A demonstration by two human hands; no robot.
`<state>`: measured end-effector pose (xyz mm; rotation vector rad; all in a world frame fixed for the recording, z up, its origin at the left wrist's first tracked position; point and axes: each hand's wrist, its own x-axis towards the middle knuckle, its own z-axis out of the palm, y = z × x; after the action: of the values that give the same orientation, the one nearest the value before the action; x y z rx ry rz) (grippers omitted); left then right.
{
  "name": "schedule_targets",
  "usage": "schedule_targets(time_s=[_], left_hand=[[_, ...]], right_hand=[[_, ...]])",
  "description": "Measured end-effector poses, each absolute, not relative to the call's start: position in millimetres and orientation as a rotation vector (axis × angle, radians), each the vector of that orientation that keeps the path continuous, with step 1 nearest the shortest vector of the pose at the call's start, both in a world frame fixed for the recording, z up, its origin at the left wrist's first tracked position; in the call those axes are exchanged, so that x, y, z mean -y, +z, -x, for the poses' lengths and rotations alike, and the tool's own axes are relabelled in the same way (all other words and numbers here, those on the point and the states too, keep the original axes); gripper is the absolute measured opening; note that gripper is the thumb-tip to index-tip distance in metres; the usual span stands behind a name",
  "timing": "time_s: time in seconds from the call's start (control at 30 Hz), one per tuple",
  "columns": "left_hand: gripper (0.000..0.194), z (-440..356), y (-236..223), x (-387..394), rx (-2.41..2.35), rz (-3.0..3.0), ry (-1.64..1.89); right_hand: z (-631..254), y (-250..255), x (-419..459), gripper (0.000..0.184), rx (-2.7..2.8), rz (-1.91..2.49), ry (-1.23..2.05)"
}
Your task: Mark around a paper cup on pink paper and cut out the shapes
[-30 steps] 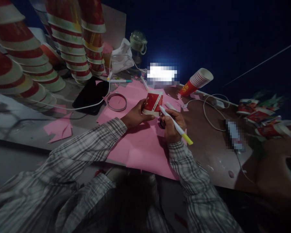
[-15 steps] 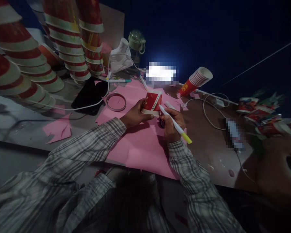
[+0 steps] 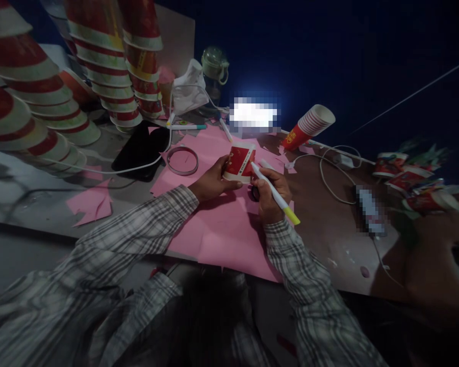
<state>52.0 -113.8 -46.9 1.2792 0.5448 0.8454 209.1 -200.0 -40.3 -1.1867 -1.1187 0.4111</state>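
Observation:
In the head view a red and white paper cup [image 3: 240, 162] is gripped by my left hand [image 3: 213, 179], fingers behind it and thumb along its lower edge. My right hand [image 3: 272, 196] is closed around a white marker [image 3: 270, 184] with a yellow end. The marker's tip is at the right side of the cup; whether it touches the surface I cannot tell. A dark ring-shaped thing [image 3: 255, 193] shows by my right fingers. Below both hands lie pink paper sheets [image 3: 229, 229], and a grey tape-like ring [image 3: 182, 161] rests on them to the left.
Tall stacks of paper cups [image 3: 117, 86] stand at the left, near a black tablet-like slab [image 3: 141, 153]. A leaning cup stack [image 3: 309, 125] is at the back right. Cables, a phone-like device [image 3: 370, 209], decorated cups [image 3: 409, 178] and another person's arm [image 3: 436, 260] are at the right.
The marker has shifted very slightly in my right hand's grip, its yellow end a little up and left. The cup and my left hand stay nearly in place.

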Motion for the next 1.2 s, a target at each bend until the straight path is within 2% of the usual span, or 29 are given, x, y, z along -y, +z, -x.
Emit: schedule_targets(time_s=[0.5, 0.97, 1.2], left_hand=[[0.082, -51.0, -43.1, 113.9, -0.608, -1.212, 0.836], [0.082, -51.2, -43.3, 113.2, -0.59, -1.212, 0.819], [0.085, -51.6, -39.6, 115.2, -0.629, -1.202, 0.823]], right_hand=[[-212.2, -41.4, 203.5, 0.023, 1.12, 1.181, 0.484], [-212.6, -40.7, 200.0, 0.031, 1.043, 1.205, 0.499], [-208.7, -38.7, 198.9, 0.027, 1.017, 1.197, 0.495]])
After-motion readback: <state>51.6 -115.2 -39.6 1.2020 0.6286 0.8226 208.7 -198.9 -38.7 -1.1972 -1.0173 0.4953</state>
